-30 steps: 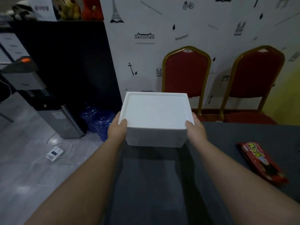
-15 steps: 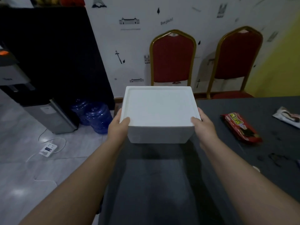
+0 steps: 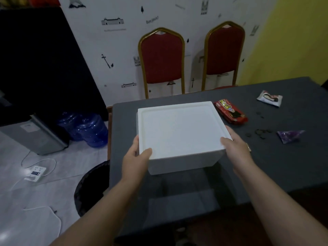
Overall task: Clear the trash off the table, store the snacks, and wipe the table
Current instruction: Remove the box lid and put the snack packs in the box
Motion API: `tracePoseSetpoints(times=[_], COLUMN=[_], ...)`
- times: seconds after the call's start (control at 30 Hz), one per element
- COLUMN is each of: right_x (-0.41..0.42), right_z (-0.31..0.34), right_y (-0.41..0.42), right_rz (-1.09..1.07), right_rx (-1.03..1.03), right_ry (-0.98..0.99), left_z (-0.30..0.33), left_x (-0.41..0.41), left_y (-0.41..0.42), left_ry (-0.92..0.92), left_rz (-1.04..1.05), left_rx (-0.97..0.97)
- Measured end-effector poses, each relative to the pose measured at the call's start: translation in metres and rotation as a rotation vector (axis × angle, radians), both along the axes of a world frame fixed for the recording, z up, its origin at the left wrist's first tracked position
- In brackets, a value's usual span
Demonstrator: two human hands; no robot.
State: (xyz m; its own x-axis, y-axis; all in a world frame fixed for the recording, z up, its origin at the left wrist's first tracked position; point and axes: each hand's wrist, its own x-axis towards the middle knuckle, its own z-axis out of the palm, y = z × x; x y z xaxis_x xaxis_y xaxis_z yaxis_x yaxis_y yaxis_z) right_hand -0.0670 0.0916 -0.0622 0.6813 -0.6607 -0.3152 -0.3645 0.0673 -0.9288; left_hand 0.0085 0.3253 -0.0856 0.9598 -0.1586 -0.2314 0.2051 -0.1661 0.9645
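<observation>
While both hands, left hand [image 3: 135,158] and right hand [image 3: 237,150], are clasping the white box [image 3: 181,132] over the bench [image 3: 284,166], it is needing level lowering, clear of the red snack [image 3: 230,111] at two o'clock.

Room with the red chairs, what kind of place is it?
Probably an office break room or meeting room, not a home kitchen: banquet-style red chairs against a decorated wall, big blue water jugs beside a dispenser, and a cloth-covered table with snacks.

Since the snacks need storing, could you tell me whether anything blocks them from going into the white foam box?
Yes: the foam box has its lid on, with the left hand and right hand gripping its sides. The red snack pack lies beside it on the table.
</observation>
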Motion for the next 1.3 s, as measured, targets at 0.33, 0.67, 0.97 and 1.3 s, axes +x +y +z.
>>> tracePoseSetpoints(times=[0.33,0.67,0.97,1.3], right_x=[-0.025,0.009,0.019,0.021], right_z=[-0.02,-0.023,-0.035,-0.028], right_y=[-0.003,0.122,0.131,0.131], right_rz=[0.084,0.854,0.813,0.845], right_rx=[-0.829,-1.3,-1.396,-1.433], right_ry=[0.335,0.136,0.108,0.176], left_z=[-0.014,-0.012,-0.024,-0.027], left_x=[-0.025,-0.021,-0.013,-0.004], left_y=[-0.003,-0.002,0.014,0.024], left_ry=[0.005,0.209,0.266,0.128], left_rz=[0.029,-0.035,-0.164,-0.275], left_rx=[-0.025,-0.27,-0.335,-0.131])
